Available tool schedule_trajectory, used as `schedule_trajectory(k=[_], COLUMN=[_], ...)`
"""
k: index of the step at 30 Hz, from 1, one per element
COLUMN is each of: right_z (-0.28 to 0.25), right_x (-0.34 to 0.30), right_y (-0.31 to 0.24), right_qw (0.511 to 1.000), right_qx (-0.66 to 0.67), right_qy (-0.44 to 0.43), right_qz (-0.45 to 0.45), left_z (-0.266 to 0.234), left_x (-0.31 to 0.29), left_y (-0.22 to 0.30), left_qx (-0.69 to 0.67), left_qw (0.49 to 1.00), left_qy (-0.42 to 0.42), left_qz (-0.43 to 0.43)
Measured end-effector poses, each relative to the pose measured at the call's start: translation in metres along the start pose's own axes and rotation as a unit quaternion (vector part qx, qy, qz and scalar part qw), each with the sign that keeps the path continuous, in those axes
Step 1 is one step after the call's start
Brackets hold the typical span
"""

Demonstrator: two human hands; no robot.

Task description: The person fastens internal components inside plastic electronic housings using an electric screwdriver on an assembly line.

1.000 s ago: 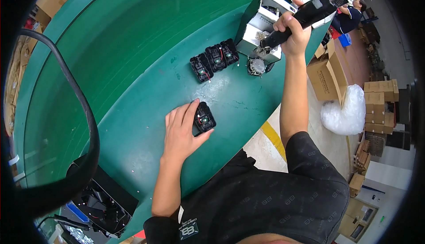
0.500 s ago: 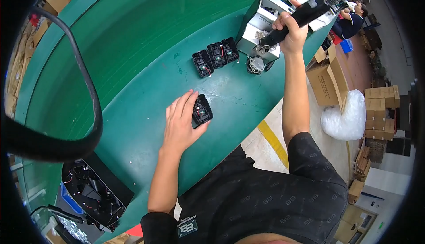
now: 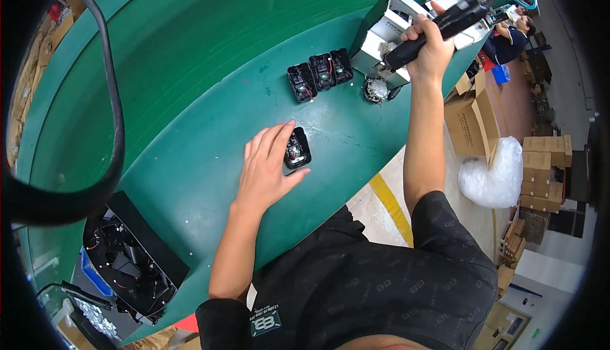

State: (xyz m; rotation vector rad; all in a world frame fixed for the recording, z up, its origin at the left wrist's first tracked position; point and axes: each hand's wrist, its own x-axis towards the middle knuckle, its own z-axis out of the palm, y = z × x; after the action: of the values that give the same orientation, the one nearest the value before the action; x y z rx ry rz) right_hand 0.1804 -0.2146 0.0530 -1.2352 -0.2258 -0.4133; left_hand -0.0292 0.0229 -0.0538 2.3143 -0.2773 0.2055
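A small black plastic housing with wires and a little circuit board inside lies open side up on the green table. My left hand holds it in place, index finger along its left side and thumb at the near edge. In my right hand is a black electric screwdriver, gripped round its body and slanting down to the left. Its lower end is close to a white and black boxy device; the exact tip is hard to make out. Several similar black housings sit in a row left of that device.
A round metal part stands beside the device. At lower left is a black bin of dark parts. A thick black cable arcs across the left. Cartons and a plastic-wrapped bundle stand right; another person sits beyond.
The view has shifted slightly, so the table things appear a little higher and to the right. Both hands keep nearly the same places beside the housing and the device.
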Motion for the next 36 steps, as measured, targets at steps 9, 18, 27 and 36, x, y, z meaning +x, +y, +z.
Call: schedule_trajectory(k=[9,18,27,36], right_z=[0.039,0.059,0.055,0.052], right_x=[-0.088,-0.129,-0.137,-0.14], right_y=[-0.034,-0.027,-0.027,-0.027], right_qw=[0.929,0.892,0.92,0.923], right_qx=[0.337,0.401,0.347,0.349], right_qy=[-0.132,-0.17,-0.156,-0.139], right_qz=[0.079,0.118,0.097,0.085], left_z=[-0.016,-0.013,-0.013,-0.011], left_x=[0.006,0.001,0.001,0.001], left_y=[0.014,0.028,0.028,0.028], left_qx=[-0.122,-0.11,-0.094,-0.086], left_qw=[0.973,0.972,0.974,0.973], left_qy=[0.17,0.187,0.19,0.195], left_qz=[0.097,0.096,0.084,0.09])
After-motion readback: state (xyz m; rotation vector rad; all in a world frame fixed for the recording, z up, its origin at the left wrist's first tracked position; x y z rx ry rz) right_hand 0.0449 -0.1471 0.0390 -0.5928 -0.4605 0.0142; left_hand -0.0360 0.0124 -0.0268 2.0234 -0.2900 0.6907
